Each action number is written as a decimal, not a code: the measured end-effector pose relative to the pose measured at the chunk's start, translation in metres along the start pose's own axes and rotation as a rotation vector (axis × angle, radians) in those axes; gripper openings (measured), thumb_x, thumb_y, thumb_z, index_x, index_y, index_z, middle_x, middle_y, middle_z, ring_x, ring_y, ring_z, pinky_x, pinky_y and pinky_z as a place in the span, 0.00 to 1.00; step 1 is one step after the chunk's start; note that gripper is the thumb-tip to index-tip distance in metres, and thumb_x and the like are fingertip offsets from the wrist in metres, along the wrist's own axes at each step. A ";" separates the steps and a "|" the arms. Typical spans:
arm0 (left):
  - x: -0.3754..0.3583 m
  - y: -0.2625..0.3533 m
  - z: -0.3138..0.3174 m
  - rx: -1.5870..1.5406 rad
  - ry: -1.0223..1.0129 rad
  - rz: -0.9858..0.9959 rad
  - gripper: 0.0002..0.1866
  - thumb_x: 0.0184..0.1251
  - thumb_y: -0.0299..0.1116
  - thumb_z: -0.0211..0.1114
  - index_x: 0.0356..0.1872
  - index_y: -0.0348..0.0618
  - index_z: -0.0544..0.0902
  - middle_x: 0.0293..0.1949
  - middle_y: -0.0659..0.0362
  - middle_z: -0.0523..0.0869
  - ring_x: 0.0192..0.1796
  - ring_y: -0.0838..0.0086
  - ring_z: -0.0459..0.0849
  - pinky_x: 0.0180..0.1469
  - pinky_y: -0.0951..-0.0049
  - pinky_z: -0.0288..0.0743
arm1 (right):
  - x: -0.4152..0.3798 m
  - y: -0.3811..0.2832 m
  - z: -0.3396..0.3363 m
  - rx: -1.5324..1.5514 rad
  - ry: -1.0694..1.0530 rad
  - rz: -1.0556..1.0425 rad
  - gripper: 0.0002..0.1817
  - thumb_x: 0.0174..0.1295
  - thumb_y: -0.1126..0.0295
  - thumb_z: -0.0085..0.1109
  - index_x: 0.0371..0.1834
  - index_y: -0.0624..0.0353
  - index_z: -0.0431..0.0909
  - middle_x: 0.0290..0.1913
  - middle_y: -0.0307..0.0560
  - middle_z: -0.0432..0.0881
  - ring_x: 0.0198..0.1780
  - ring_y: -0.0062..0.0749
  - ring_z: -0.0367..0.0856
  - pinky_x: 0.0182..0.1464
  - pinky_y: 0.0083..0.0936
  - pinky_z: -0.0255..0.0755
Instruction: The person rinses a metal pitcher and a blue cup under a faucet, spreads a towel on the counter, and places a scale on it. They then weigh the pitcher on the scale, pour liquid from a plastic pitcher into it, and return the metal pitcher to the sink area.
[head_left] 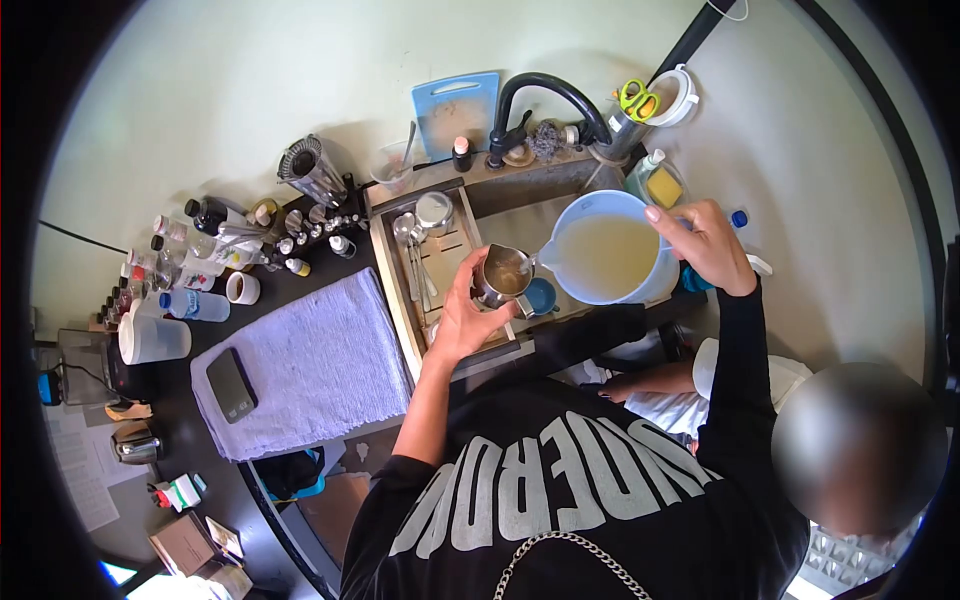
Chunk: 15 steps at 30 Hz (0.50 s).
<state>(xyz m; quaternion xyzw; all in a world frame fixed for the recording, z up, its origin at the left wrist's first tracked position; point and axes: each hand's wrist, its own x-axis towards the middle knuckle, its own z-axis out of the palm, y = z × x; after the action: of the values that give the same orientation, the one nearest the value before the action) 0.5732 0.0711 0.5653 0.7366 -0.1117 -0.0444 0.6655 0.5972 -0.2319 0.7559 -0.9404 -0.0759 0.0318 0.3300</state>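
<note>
My left hand (463,322) is wrapped round a small metal milk pitcher (493,298), which has cloudy liquid inside. My right hand (708,245) grips the far side of a large light-blue plastic jug (612,294), its thumb over the rim. Pale, cloudy liquid fills much of this jug, and its spout points at the milk pitcher's mouth. A little liquid shows at the spout. Both vessels are over the sink (515,222). Just below the milk pitcher, partly hidden, is a small blue cup (541,296).
Spoons (417,262) and a glass jar (434,210) lie on the slatted rack left of the basin. A black faucet (552,82) arches behind. Left stand a purple towel (310,360), a black scale (232,385) and several bottles (200,305). Another person (745,375) is close on the right.
</note>
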 end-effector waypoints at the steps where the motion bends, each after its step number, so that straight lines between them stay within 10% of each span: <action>1: 0.000 0.001 0.000 -0.001 0.004 -0.003 0.44 0.51 0.29 0.77 0.72 0.38 0.65 0.59 0.49 0.81 0.59 0.66 0.82 0.65 0.65 0.76 | 0.000 0.001 -0.001 -0.007 -0.003 -0.001 0.37 0.70 0.44 0.59 0.12 0.67 0.73 0.10 0.43 0.66 0.16 0.23 0.67 0.22 0.31 0.59; 15: 0.017 -0.002 0.014 0.048 -0.030 -0.041 0.46 0.49 0.27 0.76 0.73 0.38 0.64 0.61 0.52 0.79 0.63 0.67 0.79 0.66 0.66 0.74 | 0.000 0.015 -0.007 0.008 0.030 0.036 0.38 0.70 0.42 0.57 0.11 0.65 0.73 0.10 0.42 0.69 0.15 0.22 0.69 0.22 0.29 0.63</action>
<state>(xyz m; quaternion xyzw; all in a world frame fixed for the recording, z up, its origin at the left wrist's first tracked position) 0.5875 0.0541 0.5631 0.7538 -0.1078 -0.0663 0.6448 0.5995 -0.2475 0.7522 -0.9407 -0.0539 0.0241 0.3341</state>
